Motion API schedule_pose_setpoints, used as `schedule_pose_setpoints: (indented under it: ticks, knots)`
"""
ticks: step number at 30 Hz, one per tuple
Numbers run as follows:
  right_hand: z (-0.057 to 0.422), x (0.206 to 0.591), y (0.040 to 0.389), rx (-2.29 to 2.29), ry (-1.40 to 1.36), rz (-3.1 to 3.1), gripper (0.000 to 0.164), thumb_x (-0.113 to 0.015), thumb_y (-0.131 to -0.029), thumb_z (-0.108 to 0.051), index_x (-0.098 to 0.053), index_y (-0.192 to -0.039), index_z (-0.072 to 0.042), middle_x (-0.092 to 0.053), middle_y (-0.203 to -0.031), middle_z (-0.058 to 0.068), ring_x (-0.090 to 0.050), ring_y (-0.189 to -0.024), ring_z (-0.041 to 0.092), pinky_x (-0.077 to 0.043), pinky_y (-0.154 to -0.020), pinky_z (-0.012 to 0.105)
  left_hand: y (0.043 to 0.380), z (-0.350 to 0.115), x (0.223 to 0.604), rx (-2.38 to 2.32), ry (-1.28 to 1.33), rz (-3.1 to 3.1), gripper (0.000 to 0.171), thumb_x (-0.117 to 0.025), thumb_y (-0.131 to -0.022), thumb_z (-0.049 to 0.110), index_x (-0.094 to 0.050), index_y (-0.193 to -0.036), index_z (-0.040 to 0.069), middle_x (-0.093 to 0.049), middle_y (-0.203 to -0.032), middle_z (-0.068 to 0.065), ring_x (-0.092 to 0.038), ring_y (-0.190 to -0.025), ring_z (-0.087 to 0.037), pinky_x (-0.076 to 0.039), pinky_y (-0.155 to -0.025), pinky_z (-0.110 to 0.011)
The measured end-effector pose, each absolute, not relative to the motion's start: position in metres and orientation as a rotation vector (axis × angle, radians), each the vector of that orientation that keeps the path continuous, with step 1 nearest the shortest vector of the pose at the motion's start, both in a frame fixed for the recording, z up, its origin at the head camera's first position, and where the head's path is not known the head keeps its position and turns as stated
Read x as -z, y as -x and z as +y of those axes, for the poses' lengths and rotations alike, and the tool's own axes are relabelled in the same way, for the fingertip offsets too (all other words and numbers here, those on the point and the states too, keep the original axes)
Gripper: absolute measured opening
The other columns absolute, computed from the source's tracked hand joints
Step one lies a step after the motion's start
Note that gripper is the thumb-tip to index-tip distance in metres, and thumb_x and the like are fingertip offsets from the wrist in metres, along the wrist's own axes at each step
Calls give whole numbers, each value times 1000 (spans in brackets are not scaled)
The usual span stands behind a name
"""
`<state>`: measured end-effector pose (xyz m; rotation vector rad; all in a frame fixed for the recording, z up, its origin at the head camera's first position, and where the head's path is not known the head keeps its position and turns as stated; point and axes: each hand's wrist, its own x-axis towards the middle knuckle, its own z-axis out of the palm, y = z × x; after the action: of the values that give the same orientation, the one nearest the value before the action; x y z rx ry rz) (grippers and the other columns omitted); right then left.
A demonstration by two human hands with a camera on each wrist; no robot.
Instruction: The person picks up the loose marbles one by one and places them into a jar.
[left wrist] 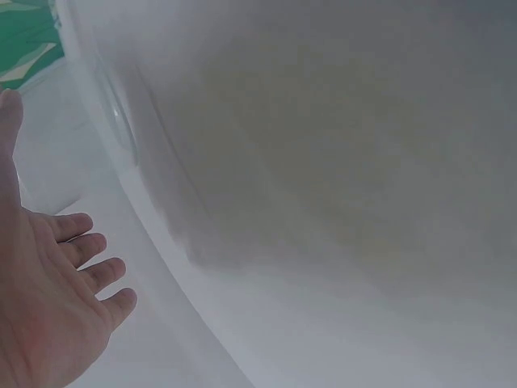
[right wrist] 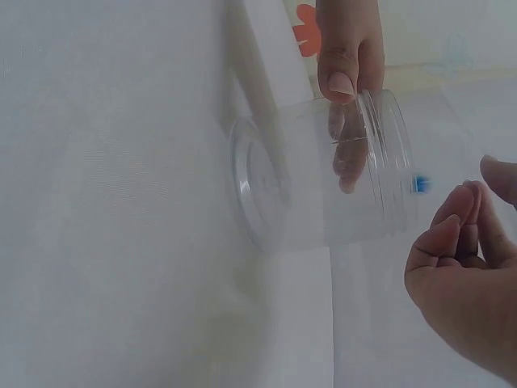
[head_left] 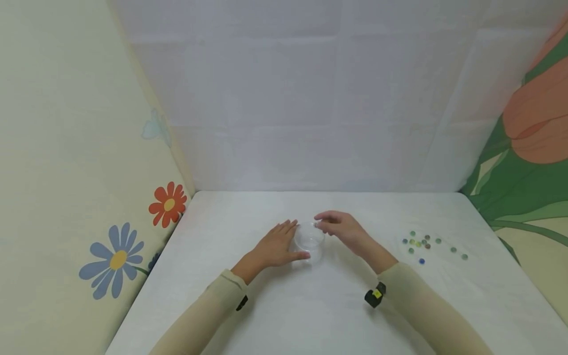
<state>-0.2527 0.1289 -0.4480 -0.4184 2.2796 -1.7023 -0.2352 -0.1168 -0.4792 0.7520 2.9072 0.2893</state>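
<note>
A clear plastic jar [head_left: 309, 240] stands upright on the white table, its round mouth facing up. My left hand [head_left: 276, 247] holds it from the left, the thumb along its near side and the fingers at its far side. In the right wrist view those fingers [right wrist: 349, 153] show through the clear wall. Just above the mouth is a small blue marble [right wrist: 422, 184], blurred and apart from the fingertips of my right hand [right wrist: 460, 259]. In the head view the right hand hovers at the jar's right rim, its fingers loosely bent and the thumb apart.
Several glass marbles [head_left: 418, 244], green, blue and brownish, lie scattered on the right of the white table [head_left: 346, 305]. A plain white cloth [head_left: 284, 98] hangs behind the table. Flower-printed cloths stand at the left [head_left: 53, 148] and right [head_left: 541, 118].
</note>
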Motion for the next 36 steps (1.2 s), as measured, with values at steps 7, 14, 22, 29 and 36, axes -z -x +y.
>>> schedule_pose_setpoints:
  ticks: [7, 14, 22, 29, 36]
  knots:
    - [131, 448, 255, 1676, 432, 2283, 42, -66, -100, -25, -62, -133, 0, -65, -113, 20, -58, -94, 21, -53, -91, 51, 236, -116, 478, -253, -738, 2904, 108, -47, -88, 82, -25, -160, 5, -23, -168, -10, -18, -155, -29, -17, -127, -46]
    - [135, 448, 254, 1654, 421, 2292, 41, -66, -100, -25, -61, -135, -5, -66, -113, 17, -59, -96, 24, -51, -95, 57, 236, -116, 479, -276, -719, 2894, 108, -49, -88, 81, -25, -161, 5, -22, -168, -10, -18, -156, -29, -17, -127, -46]
    - [147, 447, 251, 1597, 381, 2348, 40, -66, -100, -30, -62, -135, -12, -66, -111, 15, -60, -98, 28, -51, -93, 54, 235, -115, 477, -308, -713, 2888, 108, -50, -88, 80, -25, -161, 5, -22, -168, -10, -18, -156, -29, -16, -127, -46]
    - [158, 448, 249, 1596, 332, 2346, 40, -66, -99, -26, -61, -136, -10, -66, -111, 15, -58, -105, 41, -50, -94, 54, 235, -116, 477, -288, -717, 2892, 108, -48, -88, 81, -24, -161, 5, -22, -168, -9, -18, -156, -28, -16, -127, -45]
    - [174, 450, 249, 1561, 290, 2377, 44, -67, -99, -27, -59, -138, -9, -66, -116, 18, -60, -103, 34, -51, -93, 51, 234, -115, 477, -302, -712, 2883, 108, -49, -88, 81, -24, -161, 5, -21, -168, -9, -17, -156, -28, -16, -127, -45]
